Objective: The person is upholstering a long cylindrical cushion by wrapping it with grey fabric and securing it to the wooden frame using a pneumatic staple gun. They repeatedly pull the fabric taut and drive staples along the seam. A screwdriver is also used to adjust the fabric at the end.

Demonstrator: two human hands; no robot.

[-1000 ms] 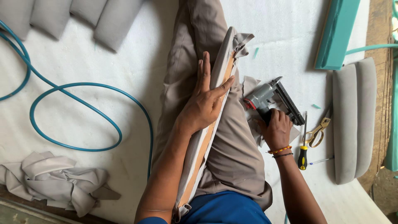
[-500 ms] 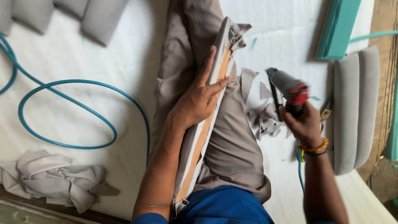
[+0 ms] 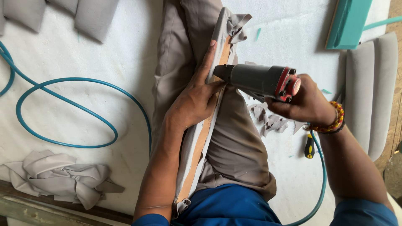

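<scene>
With the pneumatic staple gun [image 3: 259, 80] raised and its nose at the wooden edge of the panel [image 3: 205, 134], I read this as the fabric-stapling step, mid-run along the edge. Right hand [image 3: 303, 104] is clenched on the gun's grip, body of the tool pointing toward 9 o'clock at the panel. Left hand [image 3: 197, 100] lies flat and unclenched on the panel, fingers [image 3: 208, 62] stretched toward 12 o'clock, pinning the grey fabric [image 3: 184, 54] over the bare wood strip. Panel runs on a diagonal across the lap, from 6 up to 12 o'clock, standing on its edge between the two hands. Gun nose sits just beside the left thumb, at about 3 o'clock from it; I can't tell whether it touches the wood.

My judgement: next move needs the nose seated square on the fabric fold, clear of the thumb, fabric kept taut.

Around: teal air hose [image 3: 67, 113] looped at 9 o'clock, fabric scraps [image 3: 272, 119] under the gun, screwdriver [image 3: 309, 146] at 4 o'clock, crumpled cloth [image 3: 63, 175] at 8 o'clock, padded cushions [image 3: 370, 88] at 3 o'clock.
</scene>
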